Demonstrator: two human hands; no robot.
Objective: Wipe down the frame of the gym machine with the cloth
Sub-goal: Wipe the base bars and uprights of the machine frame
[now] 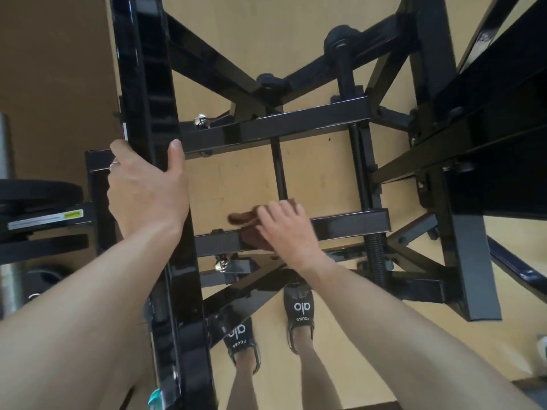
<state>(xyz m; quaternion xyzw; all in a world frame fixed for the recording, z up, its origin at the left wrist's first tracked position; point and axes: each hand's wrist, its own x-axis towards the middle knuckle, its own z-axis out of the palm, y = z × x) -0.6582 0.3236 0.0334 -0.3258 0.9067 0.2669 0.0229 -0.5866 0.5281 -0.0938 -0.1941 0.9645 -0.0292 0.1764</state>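
1. Right hand (pixel 285 229) pressing brown cloth (pixel 247 221) flat onto near horizontal crossbar (pixel 349 221) of black gym machine frame (pixel 461 241); fingers (pixel 278 210) fairly straight, spread over cloth, not clenched, slight motion blur.
2. Cloth bunched under and just left of right fingers, draped over top face of crossbar; part hidden under palm.
3. Left hand (pixel 148 184) grasping tall black upright (pixel 148 119) at left, thumb (pixel 176 155) wrapped on right face, other fingers curled round far side; looks like bracing, not wiping.
4. Key relation: crossbar long axis running left-right across view, slightly tilted up toward right; cloth sitting left of middle, bare bar stretching away to right of fingers toward threaded rod (pixel 374 255).
5. Right hand only one on cloth and nearer to unwiped stretch; left hand well apart on upright.
6. Judgement: next stroke likely sideways slide along bar axis, palm pressure kept down; short left stretch toward upright also within reach.
7. Second parallel crossbar (pixel 296 125) farther off, beyond cloth, untouched now; cannot tell whether already wiped.
8. Feet in black shoes (pixel 299 309) on wood floor (pixel 236 179) beneath frame.
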